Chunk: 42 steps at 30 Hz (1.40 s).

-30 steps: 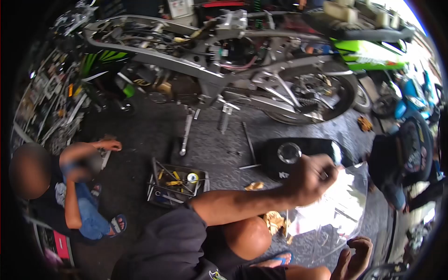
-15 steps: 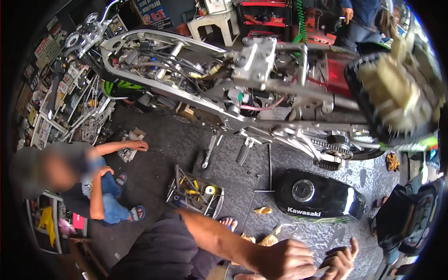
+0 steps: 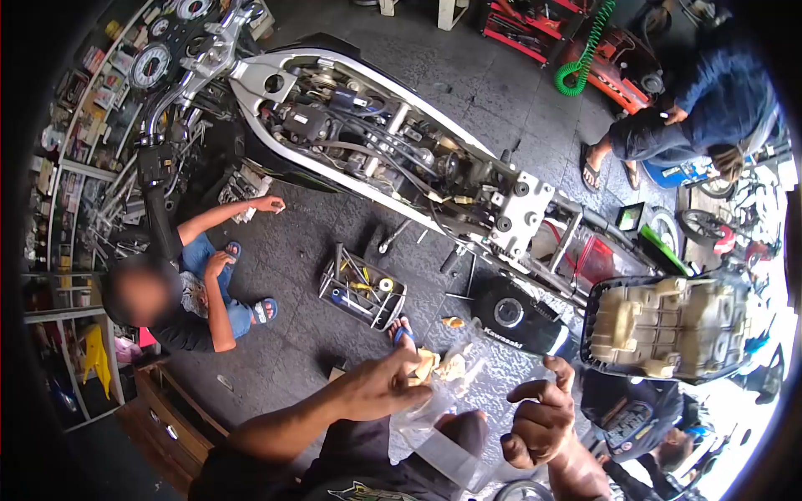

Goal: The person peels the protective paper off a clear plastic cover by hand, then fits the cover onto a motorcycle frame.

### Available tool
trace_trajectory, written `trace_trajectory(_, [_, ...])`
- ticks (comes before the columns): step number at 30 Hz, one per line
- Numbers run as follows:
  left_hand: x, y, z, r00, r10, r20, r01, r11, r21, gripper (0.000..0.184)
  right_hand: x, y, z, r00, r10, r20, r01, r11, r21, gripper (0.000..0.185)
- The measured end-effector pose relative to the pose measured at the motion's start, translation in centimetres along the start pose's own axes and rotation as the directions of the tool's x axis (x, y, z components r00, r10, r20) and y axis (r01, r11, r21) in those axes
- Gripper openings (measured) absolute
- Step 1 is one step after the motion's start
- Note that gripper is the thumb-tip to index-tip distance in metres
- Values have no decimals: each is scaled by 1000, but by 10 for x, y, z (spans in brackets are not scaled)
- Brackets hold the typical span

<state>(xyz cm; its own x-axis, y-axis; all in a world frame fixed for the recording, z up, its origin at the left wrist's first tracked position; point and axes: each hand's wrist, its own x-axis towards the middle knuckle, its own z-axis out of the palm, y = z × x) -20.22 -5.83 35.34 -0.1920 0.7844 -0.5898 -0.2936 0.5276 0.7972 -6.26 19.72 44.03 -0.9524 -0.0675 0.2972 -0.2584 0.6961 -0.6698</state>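
Clear plastic (image 3: 451, 459) hangs from my left hand (image 3: 384, 386), whose fingers are pinched on its upper edge. To the right, my right hand (image 3: 539, 417) is raised with its fingers curled and apart, and nothing shows between them. Beyond my hands lies a black Kawasaki fuel tank (image 3: 514, 316) on the floor. Crumpled brown paper (image 3: 426, 366) is on the floor just past my left hand. A tool tray (image 3: 361, 294) with several tools stands farther off to the left.
A stripped motorcycle frame (image 3: 359, 179) runs diagonally across the view, its upturned seat (image 3: 668, 327) at the right. One person (image 3: 200, 292) crouches at the left. Others are at the upper right (image 3: 710, 108) and lower right (image 3: 635, 413). A wooden cabinet (image 3: 171, 417) stands lower left.
The view has swung, bringing more of the motorcycle's front into sight. My hands, close together half a second ago, are now apart, with the clear plastic hanging from the left.
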Motion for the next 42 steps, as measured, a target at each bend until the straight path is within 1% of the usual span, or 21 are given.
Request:
trace_trajectory(1, [-8, 10, -15, 987, -51, 152, 48, 999, 21, 54, 23, -2, -5, 997, -65, 51, 64, 998, 16, 30])
trace_trajectory(4, [-38, 43, -35, 969, -115, 221, 164, 963, -215, 45, 80, 2, 0, 962, -229, 151, 213, 970, 118, 29])
trace_trajectory(7, [-49, 25, -36, 994, 92, -66, -92, 996, 7, 39, 121, 2, 18, 939, -291, 186, 239, 936, 258, 27])
trace_trajectory(9, [-58, 27, -42, 987, -67, -146, 80, 993, 83, 35, 141, 7, 24, 942, -268, 201, 216, 945, 246, 25])
trace_trajectory(11, [-65, 38, -45, 980, -75, -187, 83, 996, 38, 34, 159, 13, 21, 964, -191, 184, 162, 974, 160, 14])
trace_trajectory(13, [-66, 42, -46, 889, -70, -452, 75, 997, -7, 39, 178, 32, 20, 988, -58, 143, 51, 997, 49, 20])
trace_trajectory(14, [-63, 49, -50, 861, -98, -498, 145, 988, 55, 37, 180, 43, 25, 983, 165, 84, -174, 978, 114, 22])
trace_trajectory(15, [-57, 45, -54, 861, -144, -488, 174, 985, 17, 37, 181, 58, 32, 920, 389, 50, -391, 901, 186, 23])
trace_trajectory(17, [-45, 24, -51, 759, 1, -651, 114, 984, 135, 42, 193, 103, 46, 738, 671, 64, -663, 705, 254, 23])
trace_trajectory(20, [-16, 17, -49, 576, 103, -811, 2, 992, 128, 41, 202, 173, 76, 645, 725, 242, -748, 664, 3, 24])
trace_trajectory(23, [-8, 15, -52, 654, -222, -723, 62, 969, -241, 46, 181, 219, 99, 410, 740, 533, -864, 502, -32, 25])
trace_trajectory(25, [-3, 25, -58, 644, -329, -691, 94, 930, -355, 46, 180, 223, 111, 346, 734, 585, -851, 508, -133, 29])
trace_trajectory(26, [1, 32, -63, 628, -369, -685, 106, 913, -395, 46, 181, 226, 115, 392, 702, 594, -648, 669, -363, 34])
trace_trajectory(29, [10, 43, -67, 541, -356, -762, -75, 882, -465, 47, 175, 226, 139, 322, 810, 490, -583, 577, -572, 54])
trace_trajectory(31, [5, 30, -62, 550, -292, -783, -97, 908, -407, 48, 181, 225, 153, 313, 832, 458, -600, 547, -584, 56])
trace_trajectory(33, [-2, 27, -60, 551, -445, -706, 38, 858, -512, 36, 178, 225, 161, 407, 791, 457, -625, 606, -493, 48])
trace_trajectory(35, [1, 20, -60, 495, -431, -754, 86, 888, -451, 30, 174, 226, 170, 432, 780, 452, -654, 616, -439, 45])
trace_trajectory(37, [2, 14, -58, 449, -200, -871, 137, 979, -154, 30, 174, 226, 175, 425, 787, 447, -651, 609, -453, 45])
trace_trajectory(39, [-1, 16, -57, 524, -250, -814, 125, 968, -217, 45, 176, 226, 176, 458, 763, 456, -632, 640, -436, 43])
trace_trajectory(41, [1, 22, -57, 553, -447, -703, 23, 852, -523, 47, 173, 231, 176, 423, 755, 501, -621, 644, -447, 41])
trace_trajectory(42, [5, 18, -52, 520, -421, -743, -20, 863, -504, 47, 165, 240, 177, 437, 736, 517, -627, 661, -412, 39])
